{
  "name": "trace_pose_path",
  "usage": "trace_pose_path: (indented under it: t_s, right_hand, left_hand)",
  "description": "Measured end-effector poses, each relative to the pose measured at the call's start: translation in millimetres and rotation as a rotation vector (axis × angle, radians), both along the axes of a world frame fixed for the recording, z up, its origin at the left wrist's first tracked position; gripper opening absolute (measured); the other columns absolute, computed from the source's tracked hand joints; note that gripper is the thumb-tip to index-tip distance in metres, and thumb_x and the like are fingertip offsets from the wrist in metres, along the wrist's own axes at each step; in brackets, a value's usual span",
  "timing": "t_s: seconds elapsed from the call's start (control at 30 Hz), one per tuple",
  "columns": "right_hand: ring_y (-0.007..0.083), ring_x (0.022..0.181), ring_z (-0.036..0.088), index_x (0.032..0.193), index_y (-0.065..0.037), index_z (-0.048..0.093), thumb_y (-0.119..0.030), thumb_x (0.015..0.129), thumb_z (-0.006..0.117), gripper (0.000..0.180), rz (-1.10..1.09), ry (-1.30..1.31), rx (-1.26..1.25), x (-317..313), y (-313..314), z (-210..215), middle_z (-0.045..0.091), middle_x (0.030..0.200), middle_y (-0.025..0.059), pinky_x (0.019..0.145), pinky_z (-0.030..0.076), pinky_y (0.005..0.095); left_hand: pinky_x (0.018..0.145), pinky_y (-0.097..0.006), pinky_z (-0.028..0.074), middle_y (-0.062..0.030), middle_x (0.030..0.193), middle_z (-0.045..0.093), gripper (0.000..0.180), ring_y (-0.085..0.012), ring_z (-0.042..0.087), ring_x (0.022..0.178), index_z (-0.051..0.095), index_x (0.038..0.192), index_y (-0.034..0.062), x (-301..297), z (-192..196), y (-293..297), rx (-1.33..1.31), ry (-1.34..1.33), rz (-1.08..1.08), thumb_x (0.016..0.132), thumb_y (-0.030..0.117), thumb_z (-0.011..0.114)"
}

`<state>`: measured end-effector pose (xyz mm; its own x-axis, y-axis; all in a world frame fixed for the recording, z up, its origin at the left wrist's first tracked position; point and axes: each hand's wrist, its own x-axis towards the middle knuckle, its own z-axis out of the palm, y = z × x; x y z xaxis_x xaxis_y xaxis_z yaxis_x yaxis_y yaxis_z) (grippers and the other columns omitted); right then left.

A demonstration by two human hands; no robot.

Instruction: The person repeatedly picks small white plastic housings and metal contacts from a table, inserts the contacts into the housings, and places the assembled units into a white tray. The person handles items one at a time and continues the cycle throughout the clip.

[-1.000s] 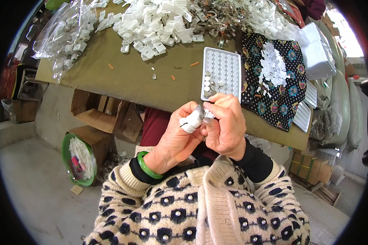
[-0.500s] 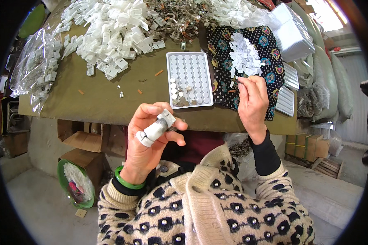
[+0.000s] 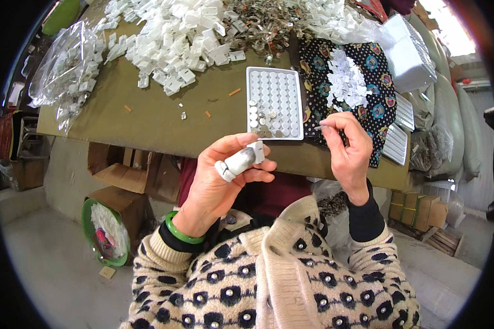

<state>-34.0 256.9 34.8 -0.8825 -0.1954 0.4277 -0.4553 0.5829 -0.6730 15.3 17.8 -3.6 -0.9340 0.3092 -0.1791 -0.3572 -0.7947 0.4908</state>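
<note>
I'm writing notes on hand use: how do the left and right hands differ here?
The left hand holds a white part; the right hand pinches a thin piece, too small to identify. The left hand's thumb has a white wrap; the right's shows none. The left wears a green bangle; the right shows none. Both have black cuffs.

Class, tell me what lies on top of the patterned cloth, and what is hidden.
A heap of small white pieces lies on the patterned cloth. The right hand blocks part; cloth beneath the heap cannot be seen.
</note>
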Motion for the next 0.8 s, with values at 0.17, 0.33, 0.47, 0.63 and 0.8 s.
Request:
trace_pose_path:
  t_s: [0.17,0.33,0.47,0.63,0.8]
  right_hand:
    - [0.0201,0.078,0.061,0.093,0.0,0.061,0.003,0.088,0.064,0.006,0.207,-0.092,-0.277,21.4,-46.4,2.5,0.063,0.089,0.0104,0.072,0.05,0.0284]
    - [0.0198,0.079,0.061,0.096,-0.002,0.058,0.002,0.09,0.063,0.008,0.257,-0.068,-0.33,26.0,-65.0,-6.7,0.061,0.095,0.0111,0.073,0.051,0.0285]
    - [0.0186,0.078,0.06,0.095,-0.001,0.058,0.002,0.091,0.062,0.007,0.249,-0.146,-0.409,29.2,-67.7,-4.2,0.059,0.095,0.0109,0.071,0.051,0.0281]
    - [0.018,0.073,0.06,0.095,-0.001,0.058,0.003,0.09,0.062,0.008,0.269,-0.058,-0.303,28.3,-66.8,-0.1,0.059,0.093,0.0109,0.068,0.051,0.0285]
    - [0.0205,0.073,0.06,0.094,-0.001,0.059,0.005,0.087,0.063,0.01,0.233,-0.025,-0.277,31.1,-68.7,-3.0,0.059,0.091,0.0116,0.068,0.051,0.0299]
  left_hand:
    - [0.087,-0.044,0.059,-0.0182,0.104,0.068,0.026,-0.0308,0.07,0.096,0.065,0.114,0.0004,3.7,5.3,5.1,0.032,-0.015,0.026,0.091,0.012,0.067]
    - [0.092,-0.046,0.057,-0.0121,0.113,0.066,0.026,-0.0251,0.067,0.104,0.065,0.115,0.0017,7.1,9.6,3.0,0.122,-0.024,0.037,0.091,0.012,0.068]
    - [0.094,-0.047,0.056,-0.0101,0.114,0.066,0.027,-0.0229,0.066,0.105,0.065,0.116,0.0019,7.7,10.1,4.7,0.164,-0.048,-0.002,0.091,0.013,0.067]
    - [0.094,-0.046,0.056,-0.0101,0.112,0.067,0.027,-0.022,0.066,0.104,0.064,0.116,0.0013,7.8,11.3,5.5,0.144,-0.061,-0.004,0.092,0.013,0.067]
    - [0.091,-0.043,0.058,-0.0103,0.11,0.067,0.027,-0.0204,0.066,0.101,0.064,0.114,0.0012,9.0,12.3,6.6,0.135,-0.078,0.008,0.091,0.012,0.069]
